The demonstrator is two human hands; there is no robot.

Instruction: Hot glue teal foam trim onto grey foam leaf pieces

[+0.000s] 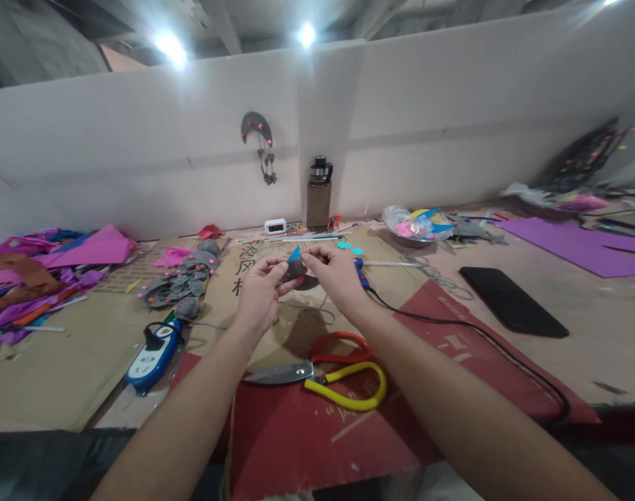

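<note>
- Grey-and-blue piece point(295, 268) is pinched by left hand point(265, 285) and right hand point(335, 273).
- Scissors point(305, 371) are laid at six o'clock.
- Dark bottle point(318, 203) is seen at one o'clock.

Table point(591, 351) with phone point(514, 301), red cardboard point(307, 445)

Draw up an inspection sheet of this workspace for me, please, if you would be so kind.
Surface: cardboard and a red board cover part of the table.
Work things: small grey piece with blue tip; scissors lie nearer the wearer.
Clutter: coloured scraps at left, black phone at right.
Hands: left hand and right hand both have fingers on the grey piece.
Cables: black cable runs from the blue-handled tool across the red board.
Surroundings: white wall behind, bottle before it.
</note>
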